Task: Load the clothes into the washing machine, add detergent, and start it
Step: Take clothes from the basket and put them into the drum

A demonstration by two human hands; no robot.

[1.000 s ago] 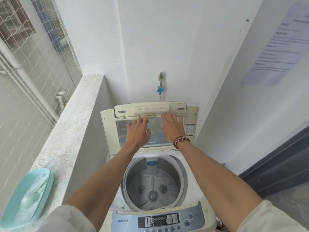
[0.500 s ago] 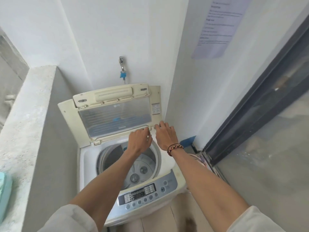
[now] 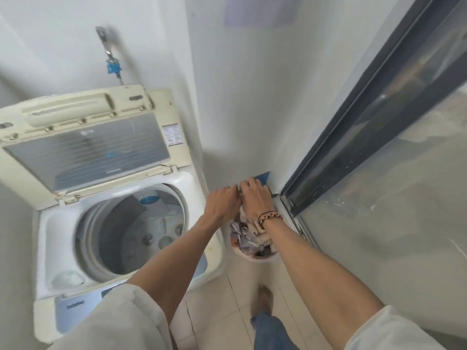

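**Two hands over the basket, drum wide open**

Head view, the only one on offer. Both hands are down at the basket (image 3: 252, 257), which sits on the floor (image 3: 242, 294) in the gap just right of the washer (image 3: 50, 223). The left hand (image 3: 222, 202) and right hand (image 3: 256, 198) meet side by side above the heap, fingers bent down toward the far rim. Are they pinching cloth or the rim itself? The frame is smeared by motion, so I cannot tell.

The clothes (image 3: 243, 234) are a crumpled mixed pile, greys, whites and a bit of orange, filling the basket to the top. By the look of it they will be soft and limp, light piece by piece, likely to sag, trail and shed small items if grabbed from the top only. Best bet: scoop deep with both hands under a bundle, or lift the whole basket by opposite sides of its rim, which should be stiffer.

At the washer the lid (image 3: 83, 147) stands tilted back against the wall and the drum (image 3: 131, 236) appears bare, so loading has not begun. The tap (image 3: 108, 51) hangs on the wall above.
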